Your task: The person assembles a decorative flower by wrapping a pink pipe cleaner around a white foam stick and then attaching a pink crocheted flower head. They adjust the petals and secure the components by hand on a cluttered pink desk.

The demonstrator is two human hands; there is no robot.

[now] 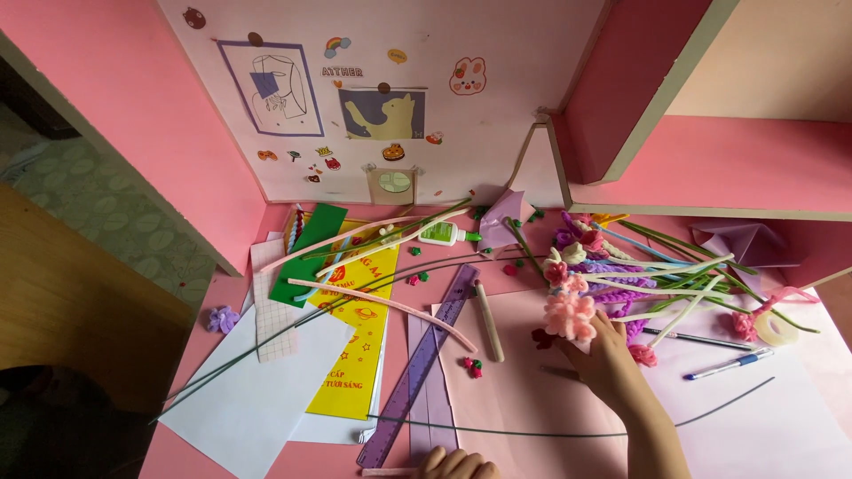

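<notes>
Pipe-cleaner flower [570, 316], light, soft and easily crushed, meets the right hand [612, 359]'s spread fingers; best gripped by its stem. Left hand [457, 464] rests curled on the desk [524, 390], holding nothing visible.

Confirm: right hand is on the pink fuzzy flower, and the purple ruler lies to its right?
Not quite. The head view shows the right hand on the pink fuzzy flower, but the purple ruler lies to its left, not its right.
</notes>
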